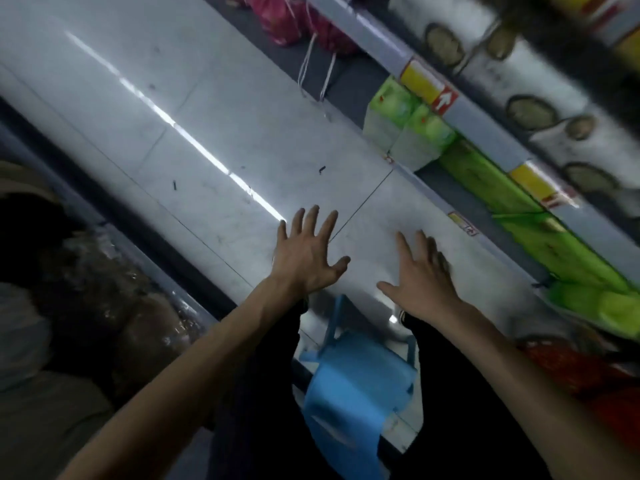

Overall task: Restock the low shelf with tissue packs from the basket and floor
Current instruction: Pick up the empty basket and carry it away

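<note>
Both hands are held out over the floor [207,133], palms down, with nothing gripped.
Left hand [308,251]: fingers [313,220] straight and spread apart.
Right hand [424,278]: fingers [403,244] likewise spread, partly blurred by motion.

Tissue packs [408,123], wrapped in green, are seen standing on the low shelf [349,81] to the right. A longer green row [519,216] runs on toward the lower right. All are well apart from both hands. A red-orange shape [571,368] at lower right may be the basket, but it is too blurred to confirm. A blue stool [349,386] is seen between the legs.

Handling, as judged: the packs are expected to be light, soft and compressible. The film wrap looks slick and may slide under a loose pinch. Hold is best taken across the two short faces with flat palms, or with one wide span over the top. Corners should not be squeezed, since the film may tear.
</note>
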`<state>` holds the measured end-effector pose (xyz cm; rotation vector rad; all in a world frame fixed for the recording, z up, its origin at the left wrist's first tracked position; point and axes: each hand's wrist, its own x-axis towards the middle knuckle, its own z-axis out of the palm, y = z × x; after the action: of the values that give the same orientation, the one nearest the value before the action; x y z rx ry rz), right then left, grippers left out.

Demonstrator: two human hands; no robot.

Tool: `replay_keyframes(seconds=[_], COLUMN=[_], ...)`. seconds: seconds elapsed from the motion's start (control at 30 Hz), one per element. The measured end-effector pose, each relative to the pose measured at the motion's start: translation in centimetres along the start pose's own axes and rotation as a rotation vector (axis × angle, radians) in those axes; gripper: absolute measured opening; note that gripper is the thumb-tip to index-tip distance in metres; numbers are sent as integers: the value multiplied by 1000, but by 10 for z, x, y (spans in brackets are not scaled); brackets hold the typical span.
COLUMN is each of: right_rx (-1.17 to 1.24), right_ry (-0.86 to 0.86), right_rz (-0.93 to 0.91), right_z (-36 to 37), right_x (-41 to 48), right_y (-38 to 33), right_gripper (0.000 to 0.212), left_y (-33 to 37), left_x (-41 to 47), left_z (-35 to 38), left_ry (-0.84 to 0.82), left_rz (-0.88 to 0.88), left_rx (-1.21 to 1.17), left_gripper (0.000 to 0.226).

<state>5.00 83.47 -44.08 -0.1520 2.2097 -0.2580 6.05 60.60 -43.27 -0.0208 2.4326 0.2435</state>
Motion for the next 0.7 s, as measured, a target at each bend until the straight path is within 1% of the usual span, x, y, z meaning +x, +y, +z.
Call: replay_keyframes(seconds=[0.1, 0.2, 0.33, 0.43, 0.6, 0.7], right_rx=[38, 59, 77, 104, 186, 256], right_ry=[77, 156, 185, 243, 337, 391], right_rz=[5, -4, 39, 107, 256, 339], right_z=[-66, -124, -169, -181, -168, -164], right_x=[-64, -109, -159, -202, -278, -313], right_y=[-17, -21, -19, -19, -20, -14], right_gripper=[104, 101, 105, 108, 105, 104], left_y=[22, 41, 62, 79, 114, 143], left_x=[-48, -82, -113, -126, -147, -158], left_z=[-84, -156, -226, -261, -294, -307], left_ry=[15, 77, 142, 186, 180, 160], left_rz=[55, 118, 263, 395, 613, 723], left_rx=[82, 168, 297, 390, 605, 573], left_gripper=[95, 96, 96, 96, 95, 94])
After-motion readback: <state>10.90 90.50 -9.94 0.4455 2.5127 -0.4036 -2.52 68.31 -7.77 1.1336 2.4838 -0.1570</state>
